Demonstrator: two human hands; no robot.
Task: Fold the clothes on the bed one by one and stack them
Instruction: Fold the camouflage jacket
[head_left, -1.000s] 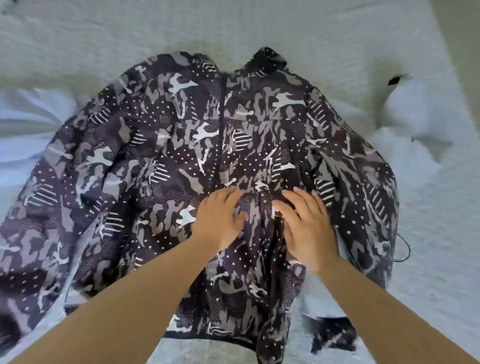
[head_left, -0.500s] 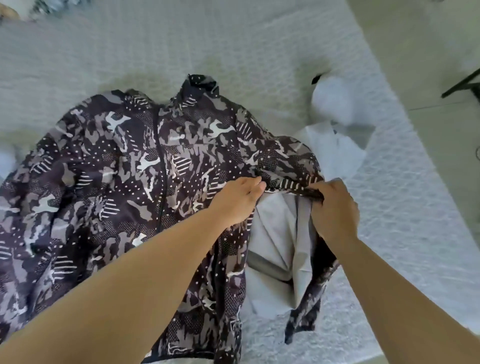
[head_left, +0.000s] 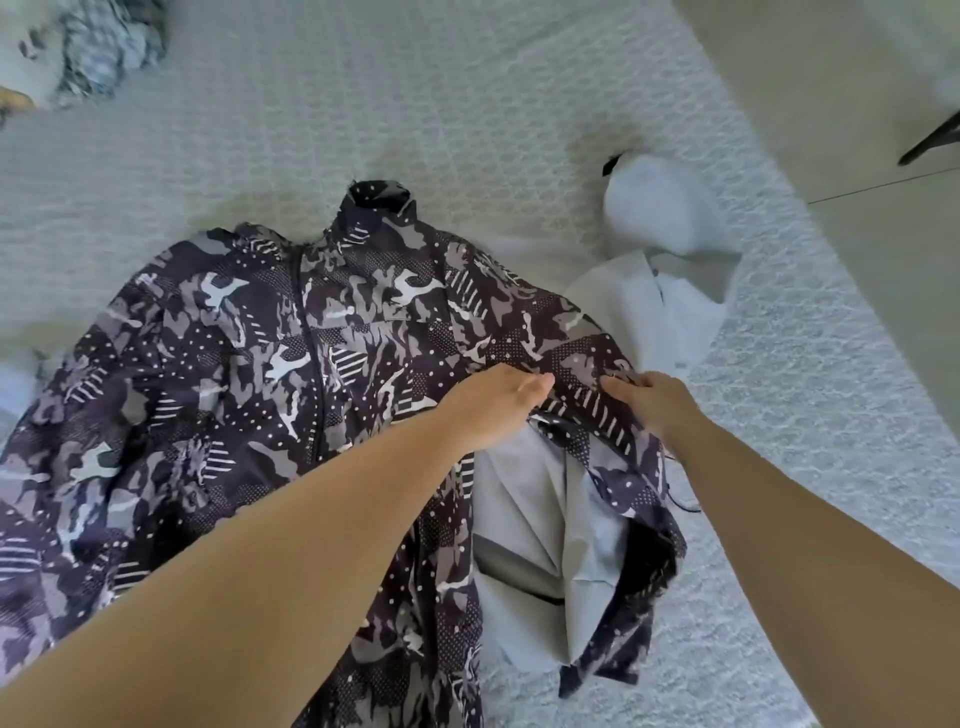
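A dark camouflage-print jacket (head_left: 249, 374) lies front up on the bed, zipper closed, collar pointing away from me. Its right sleeve is folded over, showing the pale grey lining (head_left: 524, 525). My left hand (head_left: 493, 405) presses flat on the jacket near the right armpit, fingers together. My right hand (head_left: 649, 400) pinches the striped fold of the sleeve just right of it. The two hands are about a hand's width apart.
The white quilted bedspread (head_left: 467, 104) covers the bed. A white garment (head_left: 670, 280) lies crumpled right of the jacket. A patterned pile of clothes (head_left: 88, 52) sits at the far left corner. The bed's right edge (head_left: 857, 291) meets the pale floor.
Both hands left the jacket's middle and went to its right sleeve; the sleeve has been turned inward, exposing the grey lining. My view shifted right.
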